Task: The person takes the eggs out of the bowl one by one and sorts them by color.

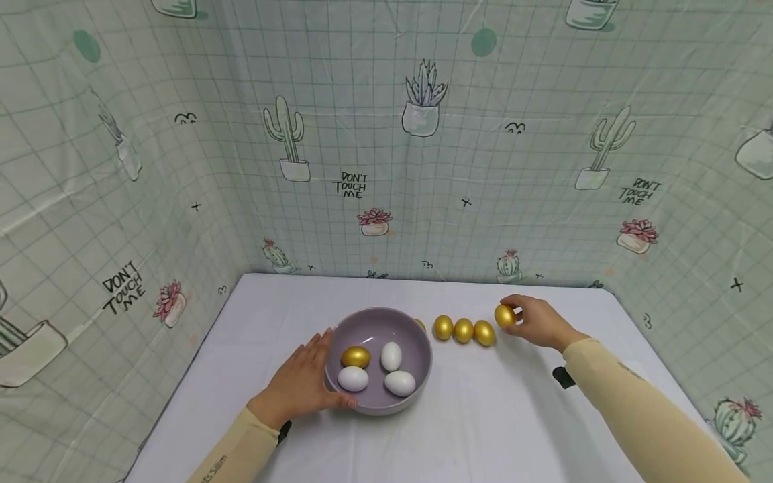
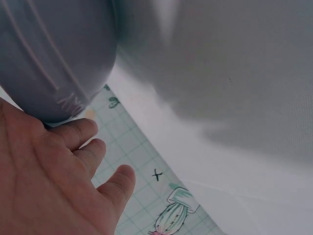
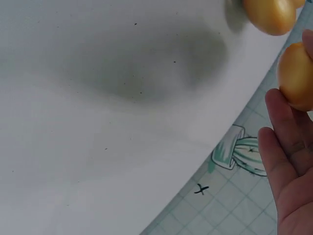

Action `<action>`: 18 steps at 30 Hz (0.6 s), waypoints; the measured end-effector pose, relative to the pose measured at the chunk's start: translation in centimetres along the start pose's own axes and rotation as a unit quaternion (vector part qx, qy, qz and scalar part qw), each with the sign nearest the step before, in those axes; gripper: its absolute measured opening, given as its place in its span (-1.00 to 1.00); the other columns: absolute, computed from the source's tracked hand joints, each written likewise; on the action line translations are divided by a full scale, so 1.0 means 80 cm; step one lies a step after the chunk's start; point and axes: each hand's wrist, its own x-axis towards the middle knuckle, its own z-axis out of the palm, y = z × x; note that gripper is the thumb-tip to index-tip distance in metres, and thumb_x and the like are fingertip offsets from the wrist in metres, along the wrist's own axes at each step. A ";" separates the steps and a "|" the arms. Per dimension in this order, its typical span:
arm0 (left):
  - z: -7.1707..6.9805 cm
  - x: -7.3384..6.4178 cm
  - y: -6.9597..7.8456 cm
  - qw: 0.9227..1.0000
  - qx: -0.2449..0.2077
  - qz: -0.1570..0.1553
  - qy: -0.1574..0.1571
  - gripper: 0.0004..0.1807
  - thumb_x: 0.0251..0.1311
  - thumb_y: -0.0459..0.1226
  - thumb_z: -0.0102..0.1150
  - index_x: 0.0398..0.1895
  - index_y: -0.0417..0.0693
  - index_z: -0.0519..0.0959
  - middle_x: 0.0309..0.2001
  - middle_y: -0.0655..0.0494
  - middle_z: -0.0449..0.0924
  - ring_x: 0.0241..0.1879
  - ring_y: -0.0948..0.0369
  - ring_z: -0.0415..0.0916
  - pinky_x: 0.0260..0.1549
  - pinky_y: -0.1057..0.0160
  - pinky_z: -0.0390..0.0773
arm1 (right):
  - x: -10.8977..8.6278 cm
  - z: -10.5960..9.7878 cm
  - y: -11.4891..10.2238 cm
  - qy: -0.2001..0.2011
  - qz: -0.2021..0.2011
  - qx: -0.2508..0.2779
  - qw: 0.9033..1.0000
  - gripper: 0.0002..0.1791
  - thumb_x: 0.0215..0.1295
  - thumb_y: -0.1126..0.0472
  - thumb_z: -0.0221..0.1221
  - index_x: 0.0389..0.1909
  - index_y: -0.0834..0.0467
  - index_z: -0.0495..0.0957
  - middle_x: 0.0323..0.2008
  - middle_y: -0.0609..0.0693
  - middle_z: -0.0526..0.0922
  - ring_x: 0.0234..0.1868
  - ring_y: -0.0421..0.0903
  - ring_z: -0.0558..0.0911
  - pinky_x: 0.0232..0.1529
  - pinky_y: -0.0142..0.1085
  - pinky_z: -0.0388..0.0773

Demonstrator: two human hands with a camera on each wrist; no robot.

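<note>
A mauve bowl [image 1: 379, 409] stands on the white table, holding one golden egg [image 1: 355, 357] and three white eggs [image 1: 391, 357]. My left hand [image 1: 304, 379] rests against the bowl's left side, fingers extended along it and thumb at the near rim. In the left wrist view those fingers [image 2: 80, 132] lie beside the bowl's outer wall [image 2: 58, 54]. At the right, my right hand [image 1: 539, 323] pinches another golden egg [image 1: 504, 316] between thumb and fingers. That egg [image 3: 297, 76] also shows in the right wrist view, partly cut off by the frame edge.
Between the bowl and my right hand, three golden eggs [image 1: 463, 331] form a row. One more golden egg [image 1: 420, 325] peeks out from behind the bowl's right rim. A cloth with cactus prints [image 1: 386, 168] hangs around the table's back and sides.
</note>
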 end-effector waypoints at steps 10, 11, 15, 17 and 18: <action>-0.001 0.003 0.003 1.000 0.006 -0.001 0.004 0.46 -0.19 0.45 0.34 0.53 -0.42 -0.02 0.46 -0.35 0.12 0.45 -0.21 0.07 0.32 -0.22 0.16 | 0.006 0.018 0.020 -0.020 0.031 -0.014 0.999 -0.41 0.18 0.28 0.38 0.22 0.35 0.46 0.07 0.24 0.58 -0.02 0.15 0.60 -0.01 0.03 0.57; -0.001 0.003 0.003 1.000 0.006 -0.002 0.005 0.46 -0.19 0.45 0.34 0.53 -0.42 -0.02 0.46 -0.35 0.12 0.45 -0.21 0.07 0.33 -0.22 0.16 | 0.007 0.019 0.022 -0.020 0.032 -0.017 0.999 -0.41 0.18 0.28 0.38 0.22 0.35 0.47 0.06 0.23 0.59 -0.02 0.14 0.60 0.00 0.03 0.57; -0.001 0.005 0.004 1.000 0.004 -0.007 0.003 0.47 -0.20 0.46 0.33 0.53 -0.41 -0.03 0.47 -0.33 0.11 0.45 -0.20 0.06 0.34 -0.21 0.14 | 0.008 0.024 0.027 -0.026 0.035 -0.022 0.999 -0.42 0.17 0.28 0.36 0.21 0.35 0.47 0.03 0.22 0.60 -0.03 0.12 0.59 0.00 0.04 0.56; -0.001 0.005 0.004 1.000 0.003 -0.008 0.001 0.48 -0.20 0.46 0.33 0.54 -0.40 -0.03 0.47 -0.33 0.10 0.45 -0.20 0.06 0.34 -0.21 0.14 | 0.008 0.026 0.029 -0.027 0.036 -0.022 0.999 -0.41 0.16 0.27 0.37 0.21 0.35 0.47 0.02 0.22 0.60 -0.03 0.12 0.59 0.01 0.06 0.55; -0.001 0.005 0.004 1.000 0.003 -0.009 0.001 0.48 -0.20 0.46 0.33 0.54 -0.40 -0.03 0.48 -0.32 0.10 0.46 -0.20 0.06 0.34 -0.21 0.13 | 0.008 0.027 0.029 -0.028 0.037 -0.021 0.999 -0.41 0.16 0.28 0.37 0.21 0.36 0.47 0.01 0.23 0.60 -0.03 0.13 0.58 0.01 0.07 0.54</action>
